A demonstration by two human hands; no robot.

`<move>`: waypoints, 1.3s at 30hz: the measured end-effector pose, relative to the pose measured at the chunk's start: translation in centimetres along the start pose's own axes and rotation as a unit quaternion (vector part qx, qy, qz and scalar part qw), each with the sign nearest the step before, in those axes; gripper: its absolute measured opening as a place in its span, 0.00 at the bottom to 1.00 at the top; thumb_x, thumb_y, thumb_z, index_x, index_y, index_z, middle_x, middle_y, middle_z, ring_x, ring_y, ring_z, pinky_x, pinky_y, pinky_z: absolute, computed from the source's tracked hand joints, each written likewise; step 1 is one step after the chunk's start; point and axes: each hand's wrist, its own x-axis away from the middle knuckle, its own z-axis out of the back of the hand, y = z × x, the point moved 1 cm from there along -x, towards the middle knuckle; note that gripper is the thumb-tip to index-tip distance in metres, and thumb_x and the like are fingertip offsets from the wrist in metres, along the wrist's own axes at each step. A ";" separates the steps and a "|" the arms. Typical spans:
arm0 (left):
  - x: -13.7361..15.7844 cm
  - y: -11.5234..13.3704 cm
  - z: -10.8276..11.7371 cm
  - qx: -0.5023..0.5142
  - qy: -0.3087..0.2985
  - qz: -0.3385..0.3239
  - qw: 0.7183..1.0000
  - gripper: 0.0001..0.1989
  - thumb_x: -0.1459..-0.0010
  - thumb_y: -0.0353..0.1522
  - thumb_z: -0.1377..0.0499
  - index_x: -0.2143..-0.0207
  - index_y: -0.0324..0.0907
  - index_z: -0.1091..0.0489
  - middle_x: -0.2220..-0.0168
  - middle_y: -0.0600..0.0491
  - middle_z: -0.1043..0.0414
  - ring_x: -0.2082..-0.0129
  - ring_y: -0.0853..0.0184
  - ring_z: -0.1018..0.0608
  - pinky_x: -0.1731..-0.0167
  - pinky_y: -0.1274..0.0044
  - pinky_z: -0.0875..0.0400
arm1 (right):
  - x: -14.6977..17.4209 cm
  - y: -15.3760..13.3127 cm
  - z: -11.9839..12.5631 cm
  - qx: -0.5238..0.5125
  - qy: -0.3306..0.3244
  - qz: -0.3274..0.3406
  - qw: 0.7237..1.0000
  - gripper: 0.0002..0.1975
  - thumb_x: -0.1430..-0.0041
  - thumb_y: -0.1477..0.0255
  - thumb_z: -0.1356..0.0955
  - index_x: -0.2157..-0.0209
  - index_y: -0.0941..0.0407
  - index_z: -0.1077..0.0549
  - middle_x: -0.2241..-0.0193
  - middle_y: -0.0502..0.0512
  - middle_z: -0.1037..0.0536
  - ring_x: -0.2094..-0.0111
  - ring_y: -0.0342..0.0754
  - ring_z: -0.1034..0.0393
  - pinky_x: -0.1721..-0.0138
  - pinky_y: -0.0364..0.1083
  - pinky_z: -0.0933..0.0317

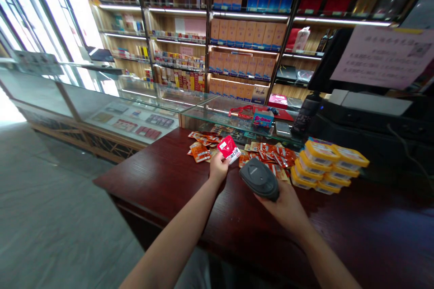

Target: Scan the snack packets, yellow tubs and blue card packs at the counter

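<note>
My left hand (pixel 219 167) pinches a small red and white packet (pixel 228 147) by its lower edge, just above the dark red wooden counter (pixel 159 171). In my right hand (pixel 286 203) is a dark grey barcode scanner (pixel 258 178), its head tilted toward the packet; the handle is mostly hidden by the hand. Orange snack packets (pixel 199 151) lie in a loose pile behind my left hand. More orange packets (pixel 271 153) are spread behind the scanner. To their right stand stacked yellow-lidded tubs (pixel 325 165), several high.
A glass display case (pixel 145 122) adjoins the counter at the left and back. At the right are a monitor with a pink notice (pixel 383 56) and a black machine (pixel 359 126). Lit shelves of boxes (pixel 247 31) line the wall. A small blue and pink box (pixel 263 119) rests on the glass.
</note>
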 end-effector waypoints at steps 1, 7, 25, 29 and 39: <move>0.0 -0.1 0.0 0.000 0.001 -0.001 1.000 0.08 0.50 0.29 0.41 0.66 0.39 0.27 0.65 0.47 0.23 0.65 0.61 0.23 0.62 0.71 0.30 | 0.0 0.1 0.0 -0.003 -0.001 0.000 1.000 0.13 0.50 0.69 0.30 0.60 0.56 0.23 0.63 0.54 0.19 0.61 0.52 0.24 0.57 0.48 0.32; 0.0 0.2 0.1 -0.018 -0.011 -0.010 1.000 0.08 0.50 0.30 0.41 0.65 0.38 0.27 0.64 0.47 0.23 0.64 0.61 0.23 0.60 0.71 0.30 | 0.0 0.2 0.1 0.001 -0.006 0.004 1.000 0.14 0.49 0.68 0.31 0.60 0.56 0.23 0.62 0.55 0.19 0.60 0.54 0.24 0.56 0.50 0.32; 0.3 2.4 0.1 0.007 0.006 0.031 0.999 0.08 0.53 0.26 0.39 0.66 0.39 0.27 0.69 0.53 0.25 0.68 0.67 0.25 0.63 0.75 0.30 | 2.6 3.9 1.9 0.362 0.067 -0.004 0.930 0.13 0.48 0.72 0.34 0.60 0.53 0.27 0.68 0.53 0.20 0.67 0.51 0.25 0.69 0.44 0.40; 0.1 1.6 0.0 0.100 0.013 0.082 0.992 0.08 0.53 0.30 0.37 0.68 0.38 0.30 0.72 0.53 0.26 0.74 0.69 0.25 0.71 0.78 0.30 | 3.5 6.1 2.0 0.385 0.098 0.038 0.917 0.15 0.48 0.72 0.35 0.57 0.56 0.27 0.62 0.57 0.20 0.66 0.51 0.25 0.67 0.45 0.38; -1.5 2.2 -1.7 0.128 -0.044 0.253 0.958 0.09 0.57 0.30 0.34 0.72 0.36 0.29 0.81 0.54 0.28 0.85 0.73 0.29 0.81 0.81 0.33 | 3.6 6.7 2.2 0.350 0.108 0.042 0.929 0.16 0.47 0.71 0.36 0.56 0.55 0.28 0.61 0.57 0.20 0.64 0.51 0.25 0.65 0.46 0.37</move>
